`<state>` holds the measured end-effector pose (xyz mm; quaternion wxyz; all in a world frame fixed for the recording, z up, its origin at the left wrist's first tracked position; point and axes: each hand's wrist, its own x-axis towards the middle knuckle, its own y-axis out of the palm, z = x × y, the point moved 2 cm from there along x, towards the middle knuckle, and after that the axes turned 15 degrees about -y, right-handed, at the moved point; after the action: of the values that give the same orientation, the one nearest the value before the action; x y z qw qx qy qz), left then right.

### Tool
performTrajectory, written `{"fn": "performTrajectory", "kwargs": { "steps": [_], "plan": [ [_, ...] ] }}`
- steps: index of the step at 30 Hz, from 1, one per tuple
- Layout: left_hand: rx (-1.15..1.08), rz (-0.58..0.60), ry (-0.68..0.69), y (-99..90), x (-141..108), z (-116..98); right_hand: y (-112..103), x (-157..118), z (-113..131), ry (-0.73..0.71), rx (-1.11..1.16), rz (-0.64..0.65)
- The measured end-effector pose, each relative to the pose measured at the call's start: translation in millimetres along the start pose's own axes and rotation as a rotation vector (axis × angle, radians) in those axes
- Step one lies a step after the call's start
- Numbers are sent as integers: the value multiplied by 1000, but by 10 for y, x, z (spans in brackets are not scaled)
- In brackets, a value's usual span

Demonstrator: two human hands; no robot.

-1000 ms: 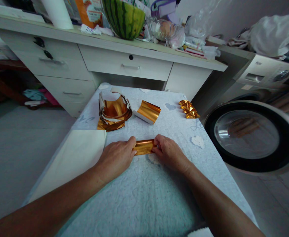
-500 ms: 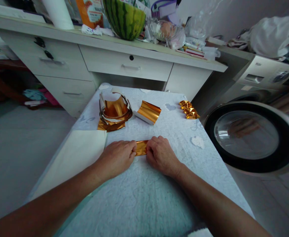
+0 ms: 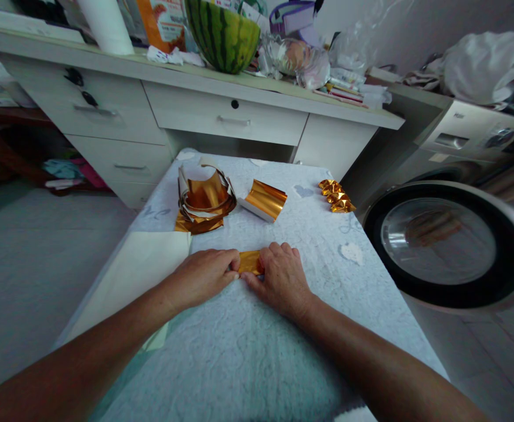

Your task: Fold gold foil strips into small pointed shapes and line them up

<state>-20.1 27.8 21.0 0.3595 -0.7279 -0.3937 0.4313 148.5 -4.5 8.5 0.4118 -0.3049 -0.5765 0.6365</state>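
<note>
A folded strip of gold foil paper (image 3: 250, 262) lies low over the cloth-covered table, stretched between both hands. My left hand (image 3: 208, 271) pinches its left end with thumb and bent fingers. On the right end, my right hand (image 3: 283, 278) has its fingers curled over the strip and its thumb along the near edge. Beyond them sits a curled sheet of gold foil paper (image 3: 265, 200) with a pale underside. A loose coil of gold foil sheets (image 3: 206, 199) stands to its left. Several folded gold foil pieces (image 3: 336, 196) lie in a row at the far right.
The table (image 3: 239, 363) has a pale quilted cover, with a cream cloth (image 3: 138, 275) on its left. Behind stands a white drawer cabinet (image 3: 221, 120) bearing a cut watermelon (image 3: 222, 36) and plastic bags. An open washing machine door (image 3: 443, 243) is close on the right.
My right thumb has moved left along the strip's near edge, and the right fingers have flattened somewhat. My left hand has shifted slightly left. The other foil pieces stay put.
</note>
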Motion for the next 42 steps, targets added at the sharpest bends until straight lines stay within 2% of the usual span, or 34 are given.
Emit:
{"fn": "performTrajectory", "kwargs": {
  "steps": [9, 17, 27, 35, 42],
  "plan": [
    [19, -29, -22, 32, 20, 0, -30, 0, 11, -3, 27, 3],
    [44, -7, -52, 17, 31, -37, -53, -22, -28, 16, 85, -14],
    [52, -6, -48, -6, 6, -64, -116, -101, -255, 51, 132, -20],
    [55, 3, -63, -21, 1, -70, -169, -148, -517, 112, 133, 70],
    [47, -10, -68, -2, -13, -63, -175, -178, -694, 92, 183, 111]
  ]
}}
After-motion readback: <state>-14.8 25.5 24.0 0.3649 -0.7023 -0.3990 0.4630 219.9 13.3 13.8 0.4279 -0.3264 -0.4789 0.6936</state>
